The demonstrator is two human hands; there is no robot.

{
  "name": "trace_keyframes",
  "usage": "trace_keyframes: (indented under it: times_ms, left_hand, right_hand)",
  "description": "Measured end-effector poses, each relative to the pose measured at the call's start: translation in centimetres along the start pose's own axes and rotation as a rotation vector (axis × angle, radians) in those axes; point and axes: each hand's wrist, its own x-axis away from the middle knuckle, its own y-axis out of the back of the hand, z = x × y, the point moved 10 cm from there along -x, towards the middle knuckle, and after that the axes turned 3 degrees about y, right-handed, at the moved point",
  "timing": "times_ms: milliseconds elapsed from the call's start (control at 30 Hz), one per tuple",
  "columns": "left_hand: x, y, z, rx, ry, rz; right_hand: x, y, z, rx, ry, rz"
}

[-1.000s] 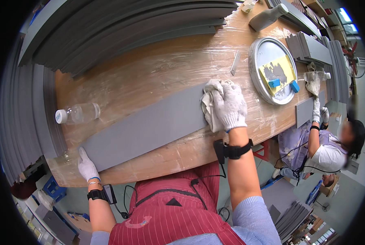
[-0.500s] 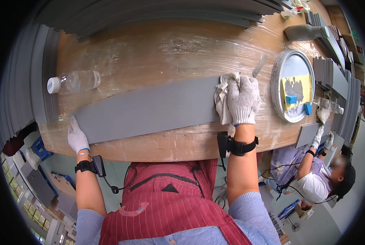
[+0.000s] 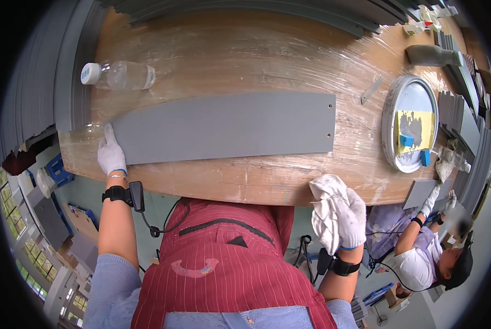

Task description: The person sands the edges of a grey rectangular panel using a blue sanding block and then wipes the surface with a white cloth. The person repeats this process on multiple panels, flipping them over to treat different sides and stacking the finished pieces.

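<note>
A long grey panel (image 3: 229,125) with two small holes at its right end lies flat on the wooden table. My left hand (image 3: 111,154), in a white knit glove, holds the panel's left end, one finger stretched along the edge; its other fingers are partly hidden. In my gloved right hand (image 3: 353,219) is a crumpled white rag (image 3: 330,205), held past the table's near edge, apart from the panel.
A clear bottle (image 3: 126,75) lies at the left. To the right are a round white lid (image 3: 391,134) with a yellow sheet and blue blocks, and a small flat strip (image 3: 371,89). Stacked grey panels (image 3: 70,71) line the table's sides. A co-worker (image 3: 421,257) works at the right.
My right hand has drawn the rag off the panel's right end, back toward me, uncovering the two holes. The panel now lies straighter across the view; my left hand stays at its left end.
</note>
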Motion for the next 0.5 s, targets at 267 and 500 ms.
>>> trace_keyframes:
  times_ms: [267, 500]
  left_hand:
    - [-0.3, -0.8, 0.6, 0.179, -0.035, 0.177]
    - [2.4, -2.6, 1.0, 0.988, 0.298, 0.860]
  right_hand:
    - [-7.7, -9.1, 11.3, 0.905, 0.947, -0.176]
    - [-0.4, -30.7, 8.1, 1.009, 1.347, -0.170]
